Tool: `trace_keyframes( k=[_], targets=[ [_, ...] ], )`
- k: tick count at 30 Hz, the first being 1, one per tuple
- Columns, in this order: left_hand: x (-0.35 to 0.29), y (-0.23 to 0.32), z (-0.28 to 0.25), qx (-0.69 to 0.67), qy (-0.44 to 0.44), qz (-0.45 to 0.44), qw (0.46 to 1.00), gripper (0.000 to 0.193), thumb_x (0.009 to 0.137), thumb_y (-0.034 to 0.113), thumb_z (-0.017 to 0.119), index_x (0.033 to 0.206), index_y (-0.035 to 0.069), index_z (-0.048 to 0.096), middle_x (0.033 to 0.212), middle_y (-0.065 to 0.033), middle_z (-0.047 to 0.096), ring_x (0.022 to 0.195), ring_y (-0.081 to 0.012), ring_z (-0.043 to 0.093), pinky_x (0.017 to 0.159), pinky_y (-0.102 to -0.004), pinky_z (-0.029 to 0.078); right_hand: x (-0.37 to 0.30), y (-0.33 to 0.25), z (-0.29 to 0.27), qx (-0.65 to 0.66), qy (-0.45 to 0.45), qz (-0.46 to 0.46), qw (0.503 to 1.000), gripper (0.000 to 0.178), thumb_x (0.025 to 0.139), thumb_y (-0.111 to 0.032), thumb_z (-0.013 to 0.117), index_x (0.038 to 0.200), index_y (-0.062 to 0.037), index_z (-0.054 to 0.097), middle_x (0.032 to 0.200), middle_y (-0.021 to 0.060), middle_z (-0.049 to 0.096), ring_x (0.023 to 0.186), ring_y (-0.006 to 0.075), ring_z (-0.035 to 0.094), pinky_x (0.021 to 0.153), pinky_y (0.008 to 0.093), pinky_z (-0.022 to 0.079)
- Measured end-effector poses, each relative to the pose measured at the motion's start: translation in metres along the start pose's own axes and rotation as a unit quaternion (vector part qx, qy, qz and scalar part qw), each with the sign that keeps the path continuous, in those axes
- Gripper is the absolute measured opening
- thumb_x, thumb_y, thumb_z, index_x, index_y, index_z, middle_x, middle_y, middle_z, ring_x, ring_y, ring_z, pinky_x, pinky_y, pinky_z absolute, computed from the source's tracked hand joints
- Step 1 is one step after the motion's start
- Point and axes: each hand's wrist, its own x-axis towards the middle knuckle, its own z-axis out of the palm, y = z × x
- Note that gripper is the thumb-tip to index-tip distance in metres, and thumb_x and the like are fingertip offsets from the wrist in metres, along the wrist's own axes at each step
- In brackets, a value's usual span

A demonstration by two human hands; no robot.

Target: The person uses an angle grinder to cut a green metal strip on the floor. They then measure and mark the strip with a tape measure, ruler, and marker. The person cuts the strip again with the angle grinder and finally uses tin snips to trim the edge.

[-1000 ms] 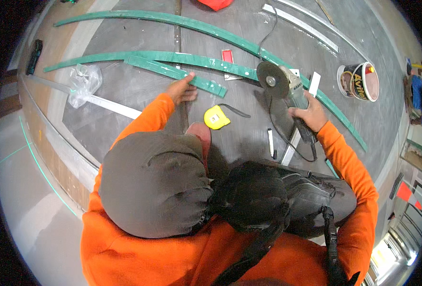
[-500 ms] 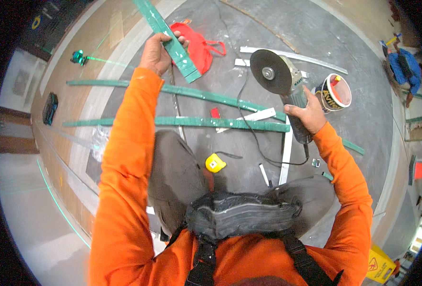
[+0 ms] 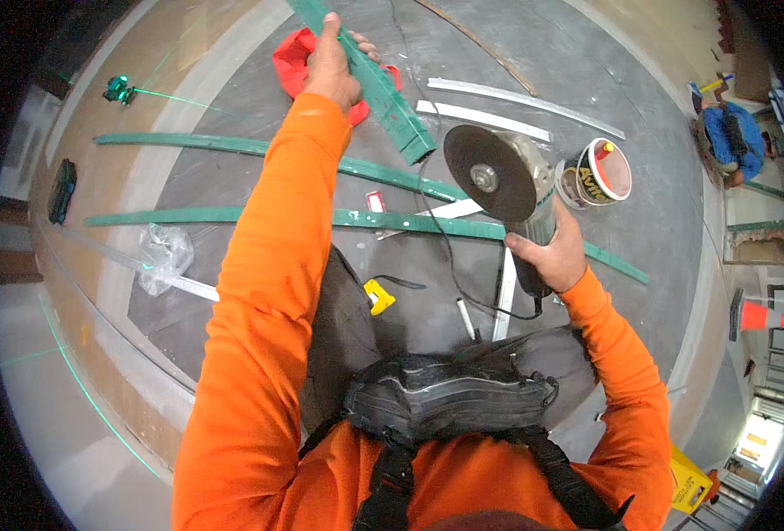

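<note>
My left hand (image 3: 337, 64) is closed round a green metal profile (image 3: 398, 119), which slants down from the top edge toward the middle. In my right hand (image 3: 558, 252) I grip an angle grinder (image 3: 542, 190) by its body. Its dark cutting disc (image 3: 491, 173) faces me, a little right of the profile's lower end and apart from it. The grinder's cord (image 3: 463, 285) loops over the floor. Two long green profiles (image 3: 180, 216) lie across the floor below, the nearer one passing under the grinder.
A yellow tape measure (image 3: 379, 297) and a white marker (image 3: 465, 317) lie before my knees. Beyond the grinder are a bucket (image 3: 626, 181) and white strips (image 3: 489, 119). Red cloth (image 3: 291, 62) lies behind my left hand. A laser level (image 3: 119, 89) stands far left; another person (image 3: 734, 142) crouches far right.
My left hand has moved right with the green profile, bringing its lower end near the disc. The grinder has shifted slightly left and down, and the whole view has shifted.
</note>
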Motion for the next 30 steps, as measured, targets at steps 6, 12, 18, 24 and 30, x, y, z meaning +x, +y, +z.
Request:
trace_keyframes(
  k=[6, 12, 18, 24, 30],
  targets=[
    [0.0, 0.002, 0.004, 0.007, 0.047, 0.063, 0.997, 0.031, 0.096, 0.034, 0.058, 0.098, 0.006, 0.046, 0.081, -0.0069, 0.05, 0.064, -0.0208, 0.052, 0.057, -0.0383, 0.047, -0.013, -0.004, -0.007, -0.02, 0.019, 0.019, 0.999, 0.064, 0.071, -0.02, 0.08, 0.125, 0.0006, 0.053, 0.113, 0.0158, 0.066, 0.102, 0.0246, 0.064, 0.092, 0.0351, 0.047],
    [-0.007, -0.002, 0.015, 0.015, 0.077, 0.066, 0.995, 0.032, 0.097, 0.033, 0.057, 0.102, 0.004, 0.045, 0.083, -0.0082, 0.052, 0.065, -0.0218, 0.053, 0.058, -0.0405, 0.048, -0.015, 0.001, -0.008, -0.034, 0.029, 0.008, 0.999, 0.066, 0.071, -0.023, 0.08, 0.126, 0.0006, 0.052, 0.112, 0.016, 0.066, 0.102, 0.0242, 0.064, 0.092, 0.0354, 0.047],
    [-0.012, -0.002, 0.017, 0.032, 0.05, 0.055, 0.997, 0.037, 0.097, 0.036, 0.058, 0.102, 0.002, 0.045, 0.083, -0.0088, 0.052, 0.064, -0.0225, 0.053, 0.058, -0.041, 0.048, -0.014, 0.0, -0.012, -0.035, 0.027, 0.013, 0.999, 0.067, 0.07, -0.022, 0.08, 0.126, 0.0004, 0.052, 0.114, 0.0164, 0.066, 0.103, 0.025, 0.063, 0.093, 0.0357, 0.046],
    [-0.021, -0.008, 0.025, 0.027, 0.084, 0.052, 0.995, 0.032, 0.097, 0.035, 0.059, 0.101, 0.004, 0.056, 0.075, -0.0032, 0.049, 0.063, -0.017, 0.05, 0.057, -0.0339, 0.047, -0.014, 0.003, -0.007, -0.036, 0.029, 0.0, 0.999, 0.065, 0.07, -0.021, 0.08, 0.125, 0.0007, 0.054, 0.113, 0.0162, 0.066, 0.103, 0.0252, 0.063, 0.093, 0.0357, 0.047],
    [-0.024, -0.005, 0.026, 0.03, 0.087, 0.057, 0.994, 0.03, 0.097, 0.034, 0.059, 0.1, 0.004, 0.056, 0.077, -0.0045, 0.049, 0.064, -0.0179, 0.051, 0.057, -0.0341, 0.047, -0.012, -0.003, -0.005, -0.05, 0.025, -0.004, 0.998, 0.063, 0.07, -0.022, 0.08, 0.123, 0.0004, 0.054, 0.112, 0.0169, 0.066, 0.102, 0.0261, 0.064, 0.092, 0.0359, 0.047]
  ],
)
